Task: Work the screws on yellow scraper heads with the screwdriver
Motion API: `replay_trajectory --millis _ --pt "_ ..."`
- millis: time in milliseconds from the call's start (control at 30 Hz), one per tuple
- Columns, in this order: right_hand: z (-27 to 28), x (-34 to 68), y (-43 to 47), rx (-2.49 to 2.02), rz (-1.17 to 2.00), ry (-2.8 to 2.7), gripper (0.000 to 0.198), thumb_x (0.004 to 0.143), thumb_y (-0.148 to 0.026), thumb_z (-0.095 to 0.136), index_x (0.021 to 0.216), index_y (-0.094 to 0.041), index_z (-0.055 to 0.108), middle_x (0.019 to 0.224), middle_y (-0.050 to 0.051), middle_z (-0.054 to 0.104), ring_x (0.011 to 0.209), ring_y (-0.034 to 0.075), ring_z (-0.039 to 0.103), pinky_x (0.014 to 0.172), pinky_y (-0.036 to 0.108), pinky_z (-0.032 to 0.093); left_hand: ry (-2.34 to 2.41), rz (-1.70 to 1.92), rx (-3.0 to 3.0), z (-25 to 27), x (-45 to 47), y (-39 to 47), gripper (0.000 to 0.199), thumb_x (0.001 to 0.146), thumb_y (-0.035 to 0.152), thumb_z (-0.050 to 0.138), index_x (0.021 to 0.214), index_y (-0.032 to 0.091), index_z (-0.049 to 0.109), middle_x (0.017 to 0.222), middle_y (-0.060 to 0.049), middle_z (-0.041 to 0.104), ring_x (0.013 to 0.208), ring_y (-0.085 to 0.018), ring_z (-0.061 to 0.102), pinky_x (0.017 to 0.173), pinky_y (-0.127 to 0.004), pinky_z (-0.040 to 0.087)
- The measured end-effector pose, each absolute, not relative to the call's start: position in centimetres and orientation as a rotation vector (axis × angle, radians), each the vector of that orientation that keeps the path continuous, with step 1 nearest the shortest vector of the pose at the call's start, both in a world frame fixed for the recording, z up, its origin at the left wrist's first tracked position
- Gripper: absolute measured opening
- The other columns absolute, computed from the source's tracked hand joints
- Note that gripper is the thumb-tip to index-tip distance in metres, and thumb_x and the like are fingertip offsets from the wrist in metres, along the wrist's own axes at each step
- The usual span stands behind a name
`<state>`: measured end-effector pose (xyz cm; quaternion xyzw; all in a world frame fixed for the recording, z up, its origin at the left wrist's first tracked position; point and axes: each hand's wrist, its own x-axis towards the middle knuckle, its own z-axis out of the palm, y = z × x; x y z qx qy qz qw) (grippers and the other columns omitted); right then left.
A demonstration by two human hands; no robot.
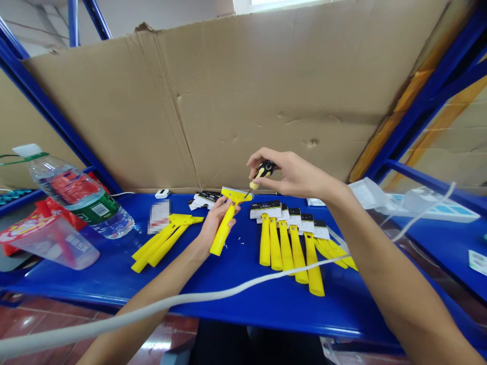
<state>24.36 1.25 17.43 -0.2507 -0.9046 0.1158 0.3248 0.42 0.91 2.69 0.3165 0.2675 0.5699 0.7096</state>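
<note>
A yellow scraper [221,234] is gripped in my left hand [215,220], its handle slanting down and its wide head uppermost. My right hand [291,174] has its fingers wrapped round a short black and cream screwdriver [262,172]. The screwdriver's tip points down at the right end of the scraper's head; whether it touches a screw is too small to tell. To the right lies a row of yellow scrapers [283,246] with black and white cards on their heads. Several yellow handles [163,242] lie in a pile left of my left hand.
A white cable [213,295] crosses low in front of my arms. At the left, a large water bottle [81,195] tilts beside a clear plastic cup [57,243]. Black and white cards [204,199] lie at the back, before a cardboard wall [247,101]. Blue shelf posts [422,101] flank the table.
</note>
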Motion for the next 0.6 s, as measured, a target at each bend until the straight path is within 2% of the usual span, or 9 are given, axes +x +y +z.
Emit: replay_trajectory --millis 100,233,300,367,467,600 --pt "17.50 24.22 1.07 -0.687 0.189 -2.342 0.019 0.097 -0.035 0.073 0.107 -0.022 0.064 0.102 0.005 0.076 0.088 0.022 0.071 0.081 0.039 0.053 0.573 1.270 0.692 2.81 0.37 0.82 0.036 0.085 0.019 0.083 0.111 0.021 0.059 0.111 -0.009 0.070 0.081 -0.012 0.069 0.042 -0.011 0.040" --pt "17.34 24.03 0.88 -0.663 0.232 -2.367 0.031 0.096 -0.032 0.073 0.122 -0.022 0.060 0.118 0.008 0.074 0.104 0.025 0.070 0.090 0.041 0.054 0.559 1.294 0.672 2.88 0.26 0.80 0.034 0.086 0.018 0.082 0.110 0.021 0.059 0.113 -0.009 0.070 0.080 -0.012 0.069 0.041 -0.011 0.041" --pt "17.28 23.94 0.86 -0.634 0.309 -2.367 0.028 0.097 -0.027 0.070 0.122 -0.023 0.059 0.123 0.009 0.073 0.108 0.024 0.070 0.092 0.040 0.055 0.553 1.298 0.668 2.95 0.19 0.81 0.032 0.087 0.018 0.081 0.109 0.021 0.059 0.112 -0.009 0.070 0.081 -0.012 0.069 0.042 -0.011 0.041" --pt "17.25 23.83 0.95 -0.622 0.330 -2.337 0.024 0.097 -0.026 0.070 0.119 -0.023 0.060 0.116 0.006 0.075 0.101 0.022 0.072 0.089 0.038 0.056 0.544 1.299 0.665 3.07 0.14 0.80 0.031 0.088 0.017 0.080 0.109 0.022 0.059 0.111 -0.008 0.070 0.082 -0.012 0.069 0.042 -0.011 0.042" --pt "17.19 23.78 1.17 -0.654 0.254 -2.289 0.024 0.097 -0.034 0.073 0.116 -0.023 0.061 0.107 0.005 0.077 0.093 0.022 0.073 0.088 0.040 0.056 0.537 1.303 0.658 3.17 0.12 0.78 0.032 0.087 0.016 0.081 0.111 0.022 0.060 0.113 -0.009 0.070 0.082 -0.012 0.069 0.042 -0.011 0.041" --pt "17.05 23.99 1.38 -0.660 0.294 -2.312 0.034 0.096 -0.034 0.071 0.125 -0.023 0.058 0.123 0.010 0.074 0.110 0.027 0.071 0.098 0.045 0.055 0.537 1.303 0.657 2.85 0.07 0.84 0.031 0.087 0.016 0.080 0.110 0.022 0.060 0.111 -0.009 0.070 0.082 -0.013 0.070 0.042 -0.011 0.042"
